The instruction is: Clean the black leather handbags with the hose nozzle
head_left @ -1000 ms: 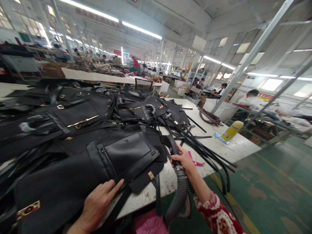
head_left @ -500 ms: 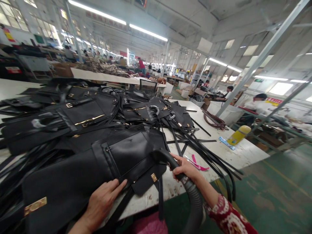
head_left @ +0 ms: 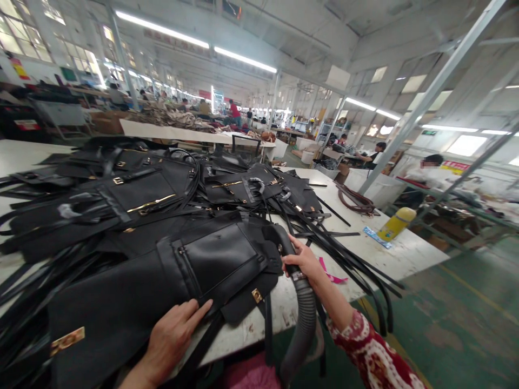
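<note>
A flat black leather bag piece (head_left: 117, 292) with a pocket, a zip and gold clasps lies at the near side of the table. My left hand (head_left: 172, 332) is at its near edge, fingers bent onto the leather and one digit stretched along it; the underside of the grip is hidden. My right hand (head_left: 304, 259) is wrapped around the black curved nozzle (head_left: 279, 235) of a grey ribbed hose (head_left: 304, 310). The nozzle's mouth is over the right end of the bag piece, by the pocket. A gold clasp (head_left: 257, 295) shows on the flap below it.
More black bag pieces (head_left: 141, 189) are heaped behind. Long black straps (head_left: 344, 254) hang over the right edge of the table (head_left: 421, 256). A pink strip (head_left: 332, 275), a yellow bottle (head_left: 397, 224) and a coil of brown straps (head_left: 354, 200) lie to the right. People work in the background.
My right hand has moved the nozzle up and away from me, over the bag piece. The hose has swung left. My left hand stays at nearly the same spot on the leather.
</note>
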### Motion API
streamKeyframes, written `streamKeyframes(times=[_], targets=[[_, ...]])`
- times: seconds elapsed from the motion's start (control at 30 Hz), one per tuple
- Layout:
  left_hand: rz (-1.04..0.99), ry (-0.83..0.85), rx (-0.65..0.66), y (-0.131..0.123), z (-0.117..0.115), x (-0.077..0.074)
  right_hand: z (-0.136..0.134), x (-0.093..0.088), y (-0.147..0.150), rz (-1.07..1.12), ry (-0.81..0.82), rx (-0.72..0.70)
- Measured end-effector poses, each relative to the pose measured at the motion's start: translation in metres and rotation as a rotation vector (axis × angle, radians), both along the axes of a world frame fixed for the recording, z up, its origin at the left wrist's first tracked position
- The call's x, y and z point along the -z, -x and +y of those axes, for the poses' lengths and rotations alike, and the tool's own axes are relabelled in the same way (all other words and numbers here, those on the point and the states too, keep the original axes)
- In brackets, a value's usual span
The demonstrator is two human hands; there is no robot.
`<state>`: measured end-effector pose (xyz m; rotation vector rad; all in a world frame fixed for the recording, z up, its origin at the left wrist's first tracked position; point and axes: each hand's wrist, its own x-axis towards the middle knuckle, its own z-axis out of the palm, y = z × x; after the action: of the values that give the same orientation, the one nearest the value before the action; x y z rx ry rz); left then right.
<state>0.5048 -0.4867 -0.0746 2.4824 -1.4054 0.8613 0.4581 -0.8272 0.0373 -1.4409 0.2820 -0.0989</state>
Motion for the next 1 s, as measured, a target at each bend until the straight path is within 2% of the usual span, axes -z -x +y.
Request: streamKeyframes(times=[0.17, 0.3, 0.4, 0.53, 0.83, 0.93, 1.0], targets=[[-0.018, 0.052, 0.017, -0.001, 0.001, 0.002, 0.010, 0.007, 0.043, 0.113, 0.008, -0.117], [-0.003, 0.097, 0.039, 0.004, 0.003, -0.003, 0.020, 0.009, 0.040, 0.150, 0.009, -0.186], [0.017, 0.117, 0.064, 0.013, 0.011, -0.006, 0.023, 0.000, 0.020, 0.126, 0.022, -0.218], [0.043, 0.110, 0.103, 0.023, 0.025, -0.002, 0.031, -0.012, -0.016, 0.109, 0.047, -0.262], [0.112, 0.101, 0.087, 0.023, 0.025, 0.005, 0.061, -0.007, -0.108, 0.130, 0.112, -0.200], [0.095, 0.125, 0.053, 0.025, 0.026, 0.007, 0.059, -0.014, -0.122, 0.110, 0.122, -0.157], [0.083, 0.130, 0.037, 0.027, 0.027, 0.009, 0.052, -0.020, -0.122, 0.077, 0.123, -0.110]])
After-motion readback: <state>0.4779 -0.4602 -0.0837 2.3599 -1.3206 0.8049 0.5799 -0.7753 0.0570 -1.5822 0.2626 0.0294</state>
